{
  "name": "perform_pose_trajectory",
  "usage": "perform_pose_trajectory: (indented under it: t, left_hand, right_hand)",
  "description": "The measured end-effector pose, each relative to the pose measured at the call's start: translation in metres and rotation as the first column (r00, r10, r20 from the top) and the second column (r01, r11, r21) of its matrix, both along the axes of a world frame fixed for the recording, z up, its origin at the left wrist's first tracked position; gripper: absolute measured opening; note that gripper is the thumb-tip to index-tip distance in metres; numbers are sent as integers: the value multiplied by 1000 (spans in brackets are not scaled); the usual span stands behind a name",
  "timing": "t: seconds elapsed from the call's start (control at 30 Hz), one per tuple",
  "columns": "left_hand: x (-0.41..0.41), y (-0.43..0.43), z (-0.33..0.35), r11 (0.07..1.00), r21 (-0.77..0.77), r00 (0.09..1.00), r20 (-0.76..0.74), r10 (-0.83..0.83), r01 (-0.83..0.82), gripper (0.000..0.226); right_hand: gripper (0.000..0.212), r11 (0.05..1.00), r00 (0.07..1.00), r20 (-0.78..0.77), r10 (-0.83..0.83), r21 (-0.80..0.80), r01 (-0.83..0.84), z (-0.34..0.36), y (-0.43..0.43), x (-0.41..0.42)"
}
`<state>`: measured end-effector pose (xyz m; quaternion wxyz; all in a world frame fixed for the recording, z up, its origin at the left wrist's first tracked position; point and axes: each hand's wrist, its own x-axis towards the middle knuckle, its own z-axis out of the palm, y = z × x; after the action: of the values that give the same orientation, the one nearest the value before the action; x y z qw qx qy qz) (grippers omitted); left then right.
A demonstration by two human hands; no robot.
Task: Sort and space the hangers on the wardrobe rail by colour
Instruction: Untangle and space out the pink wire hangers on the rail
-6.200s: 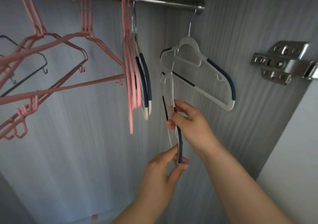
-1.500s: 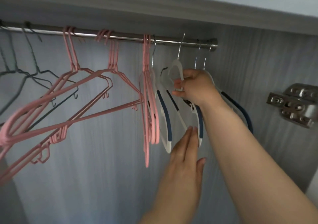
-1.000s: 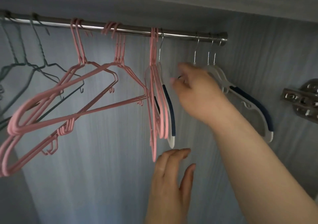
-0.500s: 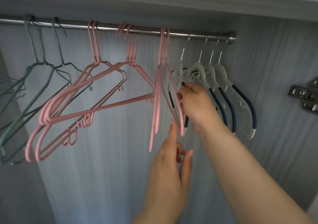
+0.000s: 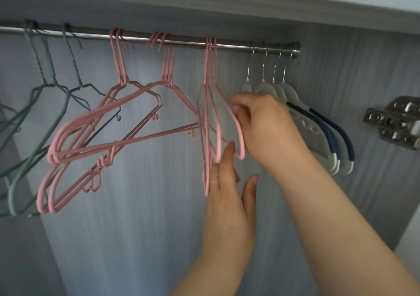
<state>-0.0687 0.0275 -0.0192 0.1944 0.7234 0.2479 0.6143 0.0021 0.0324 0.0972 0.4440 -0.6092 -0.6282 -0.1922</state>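
Observation:
A steel wardrobe rail [image 5: 186, 42] runs across the top. Green wire hangers [image 5: 41, 104] hang at its left, pink wire hangers [image 5: 127, 122] in two skewed bunches in the middle. A third bunch of pink hangers [image 5: 208, 118] hangs edge-on just left of my hands. Several white hangers with navy grips [image 5: 327, 132] sit close together at the rail's right end. My right hand [image 5: 266, 127] pinches the shoulder of the rightmost pink hanger [image 5: 238, 127]. My left hand [image 5: 229, 193] is below it, fingers spread, touching the lower ends of that pink bunch.
The grey wardrobe back wall [image 5: 147, 227] is behind the hangers. A metal door hinge [image 5: 395, 125] is fixed to the right side wall. The wardrobe's top panel [image 5: 204, 6] sits just above the rail.
The last white hanger went onto the rail with the other white ones at the right end. My right hand left the white hangers and took the nearest pink hanger; my left hand rose to it.

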Motion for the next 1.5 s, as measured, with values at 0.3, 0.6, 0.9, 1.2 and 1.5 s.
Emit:
perform_pose_trajectory:
  t: [0.3,0.6,0.9,1.2,1.5]
  left_hand:
    - [-4,4,3,999,-39,995,-100,1,-5,48]
    - [-15,9,2,999,-34,986,-164,-42,37,62]
    - [-23,13,-42,978,-180,940,-304,-156,104,78]
    - [-31,12,-61,955,-266,917,-333,-221,133,77]
    - [-42,25,-73,952,-279,927,-309,-214,127,74]
  right_hand:
    - [17,915,658,-736,158,-142,-378,0,24,-17]
    - [34,962,600,-782,168,-3,-274,18,55,-21]
    - [24,977,660,-742,119,-29,-209,20,73,-15]
    - [26,969,607,-788,97,-65,-239,44,70,-2]
    - [32,919,496,-868,-14,-206,-335,-40,52,-6]
